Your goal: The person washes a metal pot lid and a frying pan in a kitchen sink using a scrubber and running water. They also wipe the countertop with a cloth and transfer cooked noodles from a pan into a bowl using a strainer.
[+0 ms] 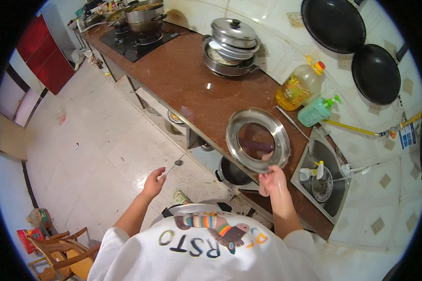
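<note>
My right hand (275, 181) grips the near edge of a round lid (234, 140) with a wide, shiny steel rim. Its middle looks like clear glass, with the brown countertop showing through and a purplish sheen on it. The lid is tilted over the counter's front part, left of the sink; whether it touches the counter I cannot tell. My left hand (154, 183) hangs in the air over the pale floor, fingers apart, holding nothing. Below the counter, between my hands, sits a dark two-handled pot (235, 172).
At right, the steel sink (341, 202) contains a spray bottle (313, 172) and a basin of sudsy water (321, 186). Behind the lid stand an oil jug (299, 86) and green pump bottle (314, 111). Stacked steel pots (230, 65) stand farther left, before the black cooktop (126, 45).
</note>
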Tool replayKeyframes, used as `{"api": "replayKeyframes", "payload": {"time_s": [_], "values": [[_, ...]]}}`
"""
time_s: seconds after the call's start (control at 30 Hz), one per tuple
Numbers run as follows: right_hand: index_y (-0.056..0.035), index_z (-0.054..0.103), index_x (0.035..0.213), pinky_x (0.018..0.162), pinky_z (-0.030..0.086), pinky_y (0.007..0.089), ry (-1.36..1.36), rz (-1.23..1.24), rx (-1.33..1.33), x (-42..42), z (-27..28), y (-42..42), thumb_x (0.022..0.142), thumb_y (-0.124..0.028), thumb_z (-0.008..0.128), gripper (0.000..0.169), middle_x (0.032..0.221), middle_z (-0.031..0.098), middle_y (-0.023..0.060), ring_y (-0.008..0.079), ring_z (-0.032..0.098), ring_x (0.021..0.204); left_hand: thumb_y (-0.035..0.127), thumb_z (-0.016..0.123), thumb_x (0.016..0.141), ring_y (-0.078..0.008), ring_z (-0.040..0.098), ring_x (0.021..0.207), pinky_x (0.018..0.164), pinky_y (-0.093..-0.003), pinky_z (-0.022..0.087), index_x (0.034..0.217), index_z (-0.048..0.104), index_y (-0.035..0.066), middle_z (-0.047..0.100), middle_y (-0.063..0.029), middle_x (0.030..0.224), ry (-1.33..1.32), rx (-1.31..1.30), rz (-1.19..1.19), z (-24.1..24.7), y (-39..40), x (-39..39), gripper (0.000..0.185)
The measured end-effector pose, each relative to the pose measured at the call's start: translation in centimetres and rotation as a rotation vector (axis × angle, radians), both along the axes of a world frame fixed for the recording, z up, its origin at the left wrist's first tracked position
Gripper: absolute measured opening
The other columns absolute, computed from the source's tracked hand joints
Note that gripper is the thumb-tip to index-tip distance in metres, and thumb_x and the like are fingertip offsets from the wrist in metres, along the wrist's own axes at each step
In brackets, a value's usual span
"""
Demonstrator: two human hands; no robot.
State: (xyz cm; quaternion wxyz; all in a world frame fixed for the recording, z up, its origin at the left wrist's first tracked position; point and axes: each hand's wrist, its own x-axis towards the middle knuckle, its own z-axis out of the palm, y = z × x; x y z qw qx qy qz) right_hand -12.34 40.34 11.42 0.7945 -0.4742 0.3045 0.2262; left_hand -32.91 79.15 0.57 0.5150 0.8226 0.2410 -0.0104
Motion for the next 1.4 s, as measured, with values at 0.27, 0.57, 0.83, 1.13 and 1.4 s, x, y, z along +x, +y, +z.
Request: {"api": "replayKeyframes", "payload": {"time_s": [0.27,0.57,0.83,1.13,1.4], "values": [[0.0006,0.049,0.085,0.053,0.05,0.0335,-0.06,0.231,-0.049,4.5,-0.8,18.0,0.076,-0.005,0.041,0.013,0.076,0.054,0.014,0.0235,0.054,0.06,0.008,0.048,0.089,-0.0184,0.052,0.106,0.092,-0.0286,0.04,0.119,0.047,-0.002,0.056,-0.012,0.114,-0.097,-0.212,0.336,2.3,8.9,-9.9,0.031],[-0.0006,0.049,0.083,0.055,0.05,0.0339,0.007,0.259,0.072,10.6,-4.6,29.7,0.078,-0.009,0.042,0.012,0.08,0.055,0.0146,0.0242,0.055,0.062,0.006,0.049,0.087,-0.0155,0.053,0.101,0.089,-0.0269,0.04,0.116,0.05,-0.001,0.058,-0.0095,0.11,-0.071,-0.288,0.479,-0.4,12.4,-14.2,0.029],[-0.0067,0.048,0.082,0.061,0.05,0.0353,-0.072,0.314,0.07,19.2,-8.0,39.8,0.078,-0.011,0.045,0.007,0.081,0.055,0.0098,0.0229,0.055,0.071,0.007,0.051,0.087,-0.0164,0.054,0.102,0.09,-0.0274,0.04,0.114,0.051,0.0,0.059,-0.0093,0.109,-0.068,-0.293,0.454,1.3,23.5,-5.9,0.028],[-0.0061,0.048,0.096,0.063,0.05,0.0358,-0.078,0.167,0.13,30.8,-9.6,51.3,0.081,-0.014,0.047,0.017,0.094,0.052,0.0064,0.0214,0.054,0.081,0.011,0.049,0.089,-0.0165,0.054,0.102,0.088,-0.0274,0.041,0.118,0.049,0.0,0.058,-0.0103,0.111,-0.027,-0.147,0.169,7.5,39.0,13.3,0.031],[-0.0074,0.046,0.11,0.069,0.049,0.0359,-0.046,-0.027,0.041,36.9,-10.4,56.3,0.085,-0.036,0.055,0.039,0.105,0.051,0.008,0.0227,0.052,0.092,0.009,0.049,0.088,-0.0161,0.052,0.103,0.09,-0.0277,0.04,0.117,0.049,0.0,0.057,-0.0091,0.113,-0.01,-0.333,0.19,4.2,45.6,17.3,0.031]]}}
